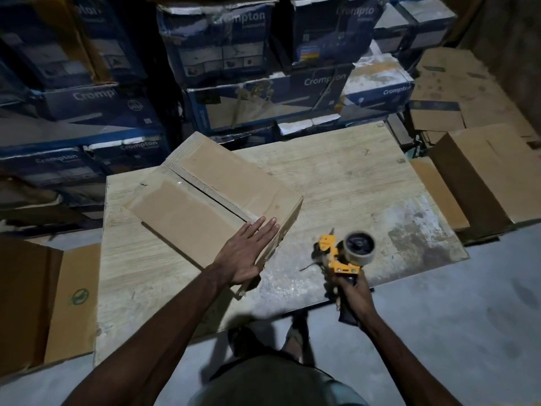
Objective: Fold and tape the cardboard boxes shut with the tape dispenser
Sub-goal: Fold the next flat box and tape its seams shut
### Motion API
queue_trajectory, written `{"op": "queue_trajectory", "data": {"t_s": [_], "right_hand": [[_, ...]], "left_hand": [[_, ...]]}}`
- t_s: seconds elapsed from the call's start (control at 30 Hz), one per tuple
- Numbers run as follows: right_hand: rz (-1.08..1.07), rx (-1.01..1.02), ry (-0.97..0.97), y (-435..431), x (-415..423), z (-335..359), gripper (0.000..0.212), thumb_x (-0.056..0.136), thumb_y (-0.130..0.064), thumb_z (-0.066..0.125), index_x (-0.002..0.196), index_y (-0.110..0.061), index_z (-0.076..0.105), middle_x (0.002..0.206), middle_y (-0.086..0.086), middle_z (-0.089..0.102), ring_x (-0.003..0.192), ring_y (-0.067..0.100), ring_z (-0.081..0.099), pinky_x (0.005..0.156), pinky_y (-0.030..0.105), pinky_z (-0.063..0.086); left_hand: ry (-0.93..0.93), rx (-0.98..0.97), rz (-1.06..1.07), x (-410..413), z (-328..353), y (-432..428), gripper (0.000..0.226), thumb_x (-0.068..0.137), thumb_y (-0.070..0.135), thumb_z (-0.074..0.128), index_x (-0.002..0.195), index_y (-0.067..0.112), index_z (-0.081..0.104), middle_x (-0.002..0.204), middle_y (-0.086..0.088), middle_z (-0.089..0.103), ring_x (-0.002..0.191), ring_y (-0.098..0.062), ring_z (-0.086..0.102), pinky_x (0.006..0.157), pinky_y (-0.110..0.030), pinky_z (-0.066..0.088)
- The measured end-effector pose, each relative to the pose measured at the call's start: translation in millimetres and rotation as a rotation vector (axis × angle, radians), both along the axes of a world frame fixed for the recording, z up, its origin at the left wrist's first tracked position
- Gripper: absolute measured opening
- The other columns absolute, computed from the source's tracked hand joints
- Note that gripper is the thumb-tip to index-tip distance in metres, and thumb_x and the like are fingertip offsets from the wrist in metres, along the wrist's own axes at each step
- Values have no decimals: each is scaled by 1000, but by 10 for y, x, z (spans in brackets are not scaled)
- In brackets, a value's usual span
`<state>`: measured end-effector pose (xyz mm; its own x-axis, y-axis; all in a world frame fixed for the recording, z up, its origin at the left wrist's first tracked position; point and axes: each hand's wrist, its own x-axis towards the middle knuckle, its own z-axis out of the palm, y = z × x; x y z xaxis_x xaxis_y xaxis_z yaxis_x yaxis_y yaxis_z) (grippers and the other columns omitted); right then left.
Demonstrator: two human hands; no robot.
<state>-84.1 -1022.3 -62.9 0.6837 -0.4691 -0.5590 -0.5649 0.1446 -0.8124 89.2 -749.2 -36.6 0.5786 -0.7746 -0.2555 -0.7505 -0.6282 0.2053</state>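
A brown cardboard box point(205, 194) lies on the wooden table point(351, 183), its two top flaps folded down with a dark seam running between them. My left hand point(248, 253) lies flat with straight fingers on the box's near right corner. My right hand point(352, 291) grips the handle of a yellow tape dispenser point(342, 253), which carries a roll of brown tape and hovers over the table's near edge, to the right of the box and apart from it.
Stacks of blue printed cartons point(228, 54) rise behind the table. An open brown box point(35, 303) stands on the floor at the left. Flattened and folded cardboard boxes point(483, 177) are piled at the right. Grey floor point(453, 317) lies in front.
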Motion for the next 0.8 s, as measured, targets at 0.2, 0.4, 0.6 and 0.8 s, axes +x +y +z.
{"op": "queue_trajectory", "data": {"t_s": [0.2,0.4,0.6,0.8], "right_hand": [[-395,290,-41,-298,566,-193,30,96,0,61,114,-15,42,56,7,50,40,20,44,42,28,41],[-488,386,142,-237,836,-587,82,83,-41,82,145,-9,38,117,20,63,89,29,63,76,42,54],[84,-888,-333,363,480,148,70,91,-29,75,149,-9,42,147,17,48,137,35,45,111,52,39],[1036,-1202,-407,415,755,128,79,88,-84,50,155,-43,39,172,-5,16,159,27,12,120,67,17]], "left_hand": [[-11,-26,-78,-140,-69,50,94,95,32,52,165,27,-11,172,8,-16,158,-15,-21,130,-42,-4],[56,-24,-139,-430,3,227,86,90,29,38,166,34,0,173,13,-9,159,-15,-16,128,-40,-7],[-47,-133,469,-998,-120,362,76,104,71,28,166,33,6,173,13,0,159,-11,-10,129,-49,8],[-178,-69,666,-1102,-162,93,79,99,80,30,162,33,29,171,12,17,160,-18,11,127,-50,7]]}}
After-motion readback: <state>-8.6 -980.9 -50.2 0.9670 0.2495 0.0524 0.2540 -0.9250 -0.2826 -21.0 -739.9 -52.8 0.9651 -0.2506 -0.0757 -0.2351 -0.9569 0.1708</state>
